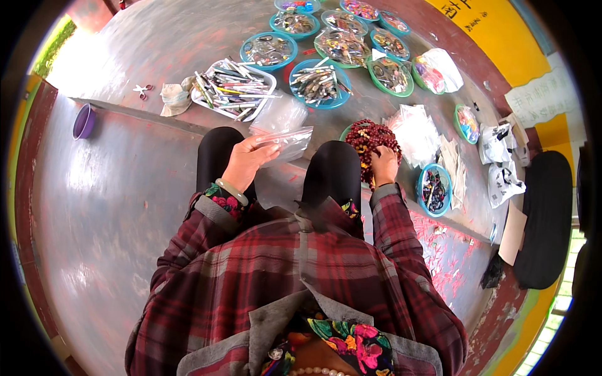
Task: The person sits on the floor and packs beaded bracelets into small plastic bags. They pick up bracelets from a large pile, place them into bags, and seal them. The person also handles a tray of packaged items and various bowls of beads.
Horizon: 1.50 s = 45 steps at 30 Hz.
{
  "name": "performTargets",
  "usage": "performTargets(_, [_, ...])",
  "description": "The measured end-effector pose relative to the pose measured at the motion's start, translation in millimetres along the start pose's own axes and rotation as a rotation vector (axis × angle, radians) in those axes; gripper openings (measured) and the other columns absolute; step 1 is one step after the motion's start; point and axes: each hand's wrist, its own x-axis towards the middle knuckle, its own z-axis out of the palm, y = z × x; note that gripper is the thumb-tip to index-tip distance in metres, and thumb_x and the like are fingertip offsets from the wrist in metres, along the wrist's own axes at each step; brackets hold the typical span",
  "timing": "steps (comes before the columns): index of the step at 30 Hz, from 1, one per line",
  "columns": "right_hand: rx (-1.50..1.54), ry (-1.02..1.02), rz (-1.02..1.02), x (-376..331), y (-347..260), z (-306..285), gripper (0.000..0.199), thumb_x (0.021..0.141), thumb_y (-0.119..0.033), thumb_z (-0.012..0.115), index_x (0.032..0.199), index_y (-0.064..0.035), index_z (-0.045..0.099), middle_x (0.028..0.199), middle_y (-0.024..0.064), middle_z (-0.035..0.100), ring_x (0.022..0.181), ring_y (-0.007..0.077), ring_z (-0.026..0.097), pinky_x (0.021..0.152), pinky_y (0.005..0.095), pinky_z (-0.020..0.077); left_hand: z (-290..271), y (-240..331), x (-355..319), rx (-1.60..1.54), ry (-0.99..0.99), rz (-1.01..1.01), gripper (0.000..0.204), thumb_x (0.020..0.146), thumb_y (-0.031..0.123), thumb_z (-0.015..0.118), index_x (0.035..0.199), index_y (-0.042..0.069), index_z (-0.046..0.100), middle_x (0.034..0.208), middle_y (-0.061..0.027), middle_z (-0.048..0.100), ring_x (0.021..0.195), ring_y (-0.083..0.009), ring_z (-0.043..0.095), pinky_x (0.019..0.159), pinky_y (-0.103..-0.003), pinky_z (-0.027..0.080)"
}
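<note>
My left hand (pixel 244 164) pinches the edge of a clear plastic zip bag (pixel 293 141) over the gap between my knees. To the right, my right hand (pixel 385 168) is on a heap of dark red bead strings (pixel 367 135), with its fingers curled into the beads and the fingertips partly hidden. Some yellowish beads show among the red ones. Under the heap, a bit of a green basin rim (pixel 344 133) is visible. More clear plastic bags (pixel 281 114) lie on the step just beyond the held bag.
A white tray of pens (pixel 268 79) and a blue basin of pen-like sticks (pixel 343 99) stand ahead. Several basins of packaged small items are behind them. White bags (pixel 414 135) and a blue basin of dark cords (pixel 446 203) sit right. Scissors (pixel 143 91) and a purple basin (pixel 83 122) are left.
</note>
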Motion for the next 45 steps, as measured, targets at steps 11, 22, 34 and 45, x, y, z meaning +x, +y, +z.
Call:
performTargets(11, [0.651, 0.124, 0.265, 19.0, 18.7, -39.6, 0.02, 0.082, -0.014, 0.061, 0.096, 0.0006, 0.058, 0.086, 0.0098, 0.063, 0.069, 0.0174, 0.06, 0.062, 0.0295, 0.0482, -1.8, 5.7, -5.4, 0.381, -0.009, 0.041, 0.029, 0.088, 0.018, 0.06, 0.104, -0.006, 0.061, 0.089, -0.0031, 0.062, 0.083, -0.0068, 0.056, 0.073, -0.021, 0.043])
performTargets(22, [1.028, -0.082, 0.094, -4.3, -91.4, -115.9, 0.022, 0.088, -0.007, 0.058, 0.108, 0.0001, 0.058, 0.093, 0.0053, 0.064, 0.08, 0.0088, 0.059, 0.065, 0.0193, 0.0454, 2.7, 4.5, -10.1, 0.428, -0.014, 0.144, 0.021, 0.082, 0.012, 0.061, 0.095, -0.005, 0.065, 0.084, -0.0035, 0.063, 0.077, -0.0072, 0.054, 0.07, -0.023, 0.044])
performTargets(34, [1.261, -0.448, -0.125, -23.3, -183.3, -150.1, 0.025, 0.083, 0.0, 0.062, 0.108, 0.0012, 0.061, 0.094, 0.0033, 0.062, 0.08, 0.0075, 0.056, 0.068, 0.0194, 0.0443, -6.9, -11.0, -3.5, 0.391, 0.006, 0.064, 0.028, 0.083, 0.011, 0.051, 0.102, -0.006, 0.063, 0.087, -0.0055, 0.064, 0.074, -0.0095, 0.058, 0.069, -0.024, 0.047])
performTargets(45, [1.14, -0.543, -0.28, -30.2, -204.6, -120.6, 0.021, 0.08, 0.002, 0.063, 0.1, 0.0007, 0.063, 0.088, 0.0053, 0.062, 0.079, 0.0115, 0.056, 0.07, 0.0233, 0.0445, -1.0, -12.6, -6.4, 0.449, -0.131, 0.02, 0.029, 0.088, 0.013, 0.049, 0.105, -0.006, 0.061, 0.091, -0.0113, 0.064, 0.075, -0.0165, 0.063, 0.065, -0.027, 0.052])
